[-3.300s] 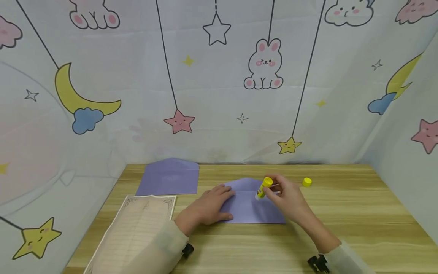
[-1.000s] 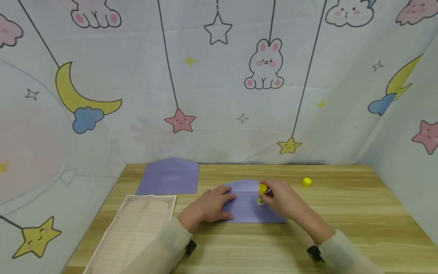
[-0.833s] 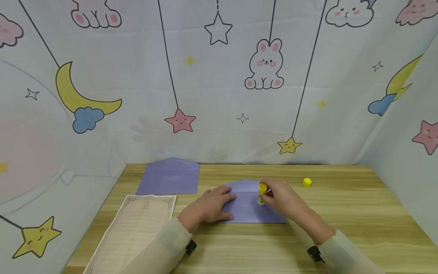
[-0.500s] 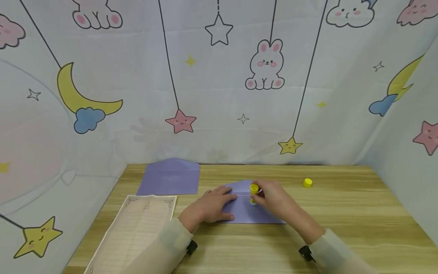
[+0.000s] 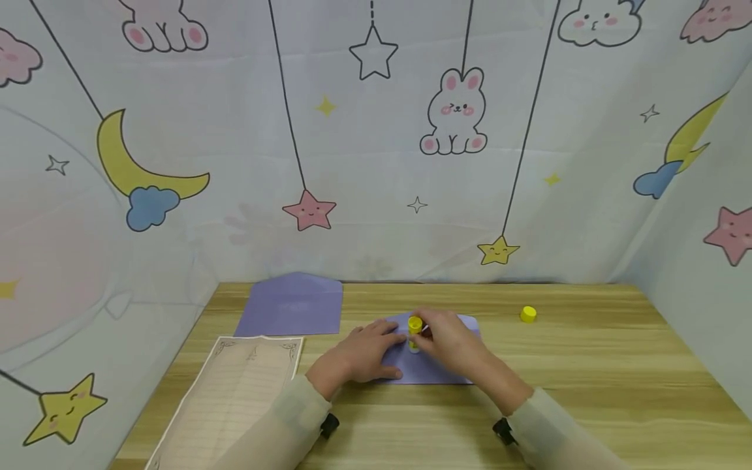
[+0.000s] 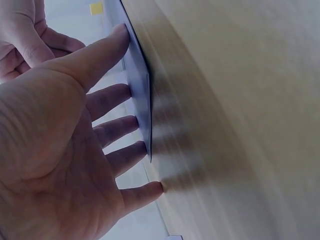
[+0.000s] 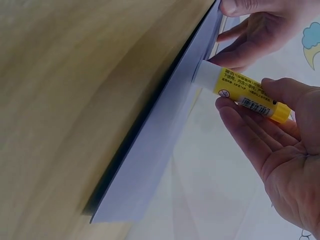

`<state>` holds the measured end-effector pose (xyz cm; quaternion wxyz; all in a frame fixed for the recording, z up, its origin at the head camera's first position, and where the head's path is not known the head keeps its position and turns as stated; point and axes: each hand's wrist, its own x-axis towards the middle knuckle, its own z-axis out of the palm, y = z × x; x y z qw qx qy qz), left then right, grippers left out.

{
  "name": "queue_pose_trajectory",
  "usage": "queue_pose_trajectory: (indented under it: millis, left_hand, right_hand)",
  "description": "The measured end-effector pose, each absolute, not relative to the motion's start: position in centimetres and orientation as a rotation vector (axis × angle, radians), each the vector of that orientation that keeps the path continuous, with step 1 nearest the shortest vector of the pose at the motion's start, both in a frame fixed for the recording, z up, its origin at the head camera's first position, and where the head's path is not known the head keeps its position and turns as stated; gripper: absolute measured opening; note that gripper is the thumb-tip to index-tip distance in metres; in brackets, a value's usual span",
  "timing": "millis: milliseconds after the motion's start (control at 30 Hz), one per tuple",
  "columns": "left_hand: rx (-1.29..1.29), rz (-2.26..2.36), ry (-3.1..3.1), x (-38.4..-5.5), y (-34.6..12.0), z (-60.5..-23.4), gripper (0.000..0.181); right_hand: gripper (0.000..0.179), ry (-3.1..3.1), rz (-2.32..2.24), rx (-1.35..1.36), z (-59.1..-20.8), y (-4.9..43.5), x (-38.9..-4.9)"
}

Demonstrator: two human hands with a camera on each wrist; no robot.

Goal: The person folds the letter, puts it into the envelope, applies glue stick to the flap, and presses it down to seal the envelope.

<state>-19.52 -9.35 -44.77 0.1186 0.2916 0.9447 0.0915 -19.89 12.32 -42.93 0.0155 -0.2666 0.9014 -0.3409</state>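
A purple envelope is held down on the table under the spread fingers of the left hand, presumably to stop it sliding, while a glue stick is pinched upright between thumb and fingers of the right hand, seemingly so its white end meets the paper squarely.

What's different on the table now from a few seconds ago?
The right hand has brought the glue stick leftward over the purple envelope, closer to the left hand, and more upright than at first. Nothing was let go. The left hand, yellow cap and lined sheet stayed put.
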Motion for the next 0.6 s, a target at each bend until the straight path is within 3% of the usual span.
queue_pose_trajectory:
  millis: [600]
  left_hand:
    - [0.848, 0.254, 2.775, -19.5, -9.2, -44.8, 0.069]
  right_hand:
    - [0.031, 2.835, -1.004, -0.772, -42.6, 13.1, -19.6]
